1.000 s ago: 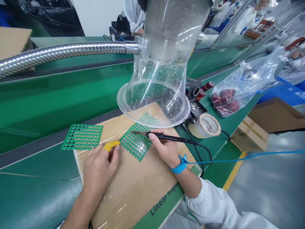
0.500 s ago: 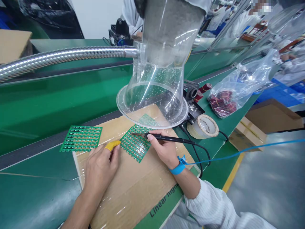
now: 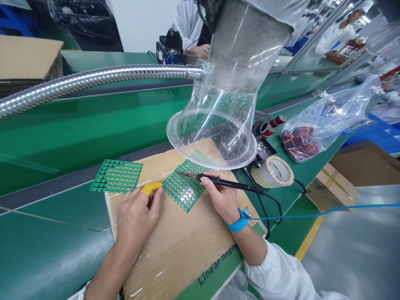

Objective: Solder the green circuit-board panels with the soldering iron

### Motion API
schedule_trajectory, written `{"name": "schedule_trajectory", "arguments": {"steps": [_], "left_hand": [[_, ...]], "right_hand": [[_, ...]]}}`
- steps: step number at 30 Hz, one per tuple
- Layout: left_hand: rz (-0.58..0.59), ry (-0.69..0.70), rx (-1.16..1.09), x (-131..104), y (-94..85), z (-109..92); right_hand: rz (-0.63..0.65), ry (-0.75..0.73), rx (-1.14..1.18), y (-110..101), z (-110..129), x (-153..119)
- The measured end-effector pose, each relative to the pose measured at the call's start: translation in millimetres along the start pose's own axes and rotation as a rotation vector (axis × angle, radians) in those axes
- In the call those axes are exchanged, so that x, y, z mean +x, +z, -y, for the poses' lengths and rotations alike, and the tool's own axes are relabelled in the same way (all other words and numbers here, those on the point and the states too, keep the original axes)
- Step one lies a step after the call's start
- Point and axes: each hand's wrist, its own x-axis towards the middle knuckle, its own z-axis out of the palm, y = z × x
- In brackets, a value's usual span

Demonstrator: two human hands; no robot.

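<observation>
My right hand [image 3: 222, 196], with a blue strap at the wrist, is closed round the black handle of a soldering iron [image 3: 231, 182]. The iron's tip rests over a green circuit board panel [image 3: 185, 191] on a taped cardboard sheet [image 3: 175, 246]. At the panel's left corner is my left hand [image 3: 139, 212], its thumb and yellow-covered index finger pinched together. Thin wire trails to the left of this hand; what the fingertips hold is too small to make out. Another green panel [image 3: 117, 176] lies at the left, partly on the cardboard.
A clear fume hood [image 3: 215, 137] on a metal hose [image 3: 125, 74] hangs over the panel. To the right are a tape roll [image 3: 273, 171], an iron stand [image 3: 263, 148] and a plastic bag with red bundles [image 3: 301, 141]. A person's hand [image 3: 201, 51] shows behind the bench.
The view has shifted, so most things appear slightly further right. Both hands keep nearly the same places at the panel, and the iron stays in my right hand.
</observation>
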Motion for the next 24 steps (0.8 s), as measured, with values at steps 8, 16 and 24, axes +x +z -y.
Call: {"name": "schedule_trajectory", "arguments": {"steps": [8, 16, 24], "left_hand": [[-0.03, 0.015, 0.017, -1.2, 0.5, 0.2], [-0.032, -0.042, 0.025, -2.4, 1.5, 0.8], [0.016, -0.131, 0.024, -1.8, 0.2, -1.2]], "right_hand": [[0.015, 0.003, 0.0, 0.7, 0.8, 1.8], [0.019, 0.012, 0.007, 2.7, -3.3, 2.2], [-0.015, 0.016, 0.07, 2.3, -5.3, 2.0]]}}
